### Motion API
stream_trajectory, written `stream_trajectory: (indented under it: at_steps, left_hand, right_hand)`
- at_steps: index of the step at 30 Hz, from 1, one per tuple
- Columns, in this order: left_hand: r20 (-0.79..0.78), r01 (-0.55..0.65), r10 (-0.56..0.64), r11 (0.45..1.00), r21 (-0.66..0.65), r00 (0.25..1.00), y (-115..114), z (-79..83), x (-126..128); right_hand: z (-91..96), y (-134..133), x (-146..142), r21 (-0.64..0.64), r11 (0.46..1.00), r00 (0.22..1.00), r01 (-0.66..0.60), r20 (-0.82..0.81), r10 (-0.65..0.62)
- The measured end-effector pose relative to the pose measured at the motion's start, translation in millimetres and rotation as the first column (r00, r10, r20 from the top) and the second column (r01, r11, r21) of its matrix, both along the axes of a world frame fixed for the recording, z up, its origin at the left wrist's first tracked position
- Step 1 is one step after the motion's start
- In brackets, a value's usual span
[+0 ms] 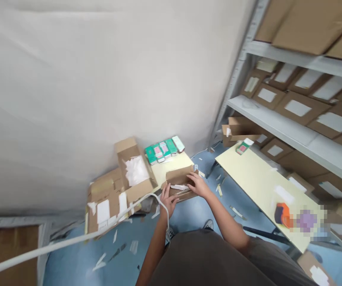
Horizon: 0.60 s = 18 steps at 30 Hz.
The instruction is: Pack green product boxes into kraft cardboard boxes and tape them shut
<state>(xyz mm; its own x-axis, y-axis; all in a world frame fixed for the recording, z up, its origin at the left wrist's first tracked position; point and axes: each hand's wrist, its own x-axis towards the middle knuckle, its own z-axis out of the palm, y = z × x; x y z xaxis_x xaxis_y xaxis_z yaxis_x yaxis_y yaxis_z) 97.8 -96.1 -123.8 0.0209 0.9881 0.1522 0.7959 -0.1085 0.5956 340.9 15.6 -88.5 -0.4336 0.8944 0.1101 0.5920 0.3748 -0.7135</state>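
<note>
A small open cardboard box (179, 174) stands at the near edge of the cream table (175, 161), with something white inside that I cannot make out. My left hand (168, 200) grips its left front corner, thumb apart from the fingers. At the box's right end, my right hand (197, 185) has its fingers curled over the rim. Just behind the box lies a row of several green and white small boxes (161, 150). To the left, a larger open carton (129, 151) contains crumpled white material (137, 171).
Flattened cardboard (105, 194) lies at the left. A white cable (69, 240) crosses in front, near my left wrist. A second table (257, 171) at right carries an orange tape dispenser (282, 215) and a green box (244, 146). Shelves (278, 115) hold cartons; scraps litter the floor.
</note>
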Motion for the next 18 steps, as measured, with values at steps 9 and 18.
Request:
stream_trajectory:
  at_steps: [9,18]
  left_hand:
    - [0.013,0.364,-0.364,0.931,-0.009,0.931,107.5,-12.4,188.9]
    - [0.059,0.709,-0.707,0.704,-0.026,0.704,180.4,-19.4,354.7]
  right_hand:
    - [12.8,-15.1,225.5,0.048,0.902,0.902,0.429,-0.073,-0.425]
    - [-12.2,-68.1,364.9,0.074,0.605,0.609,0.793,-0.125,-0.783]
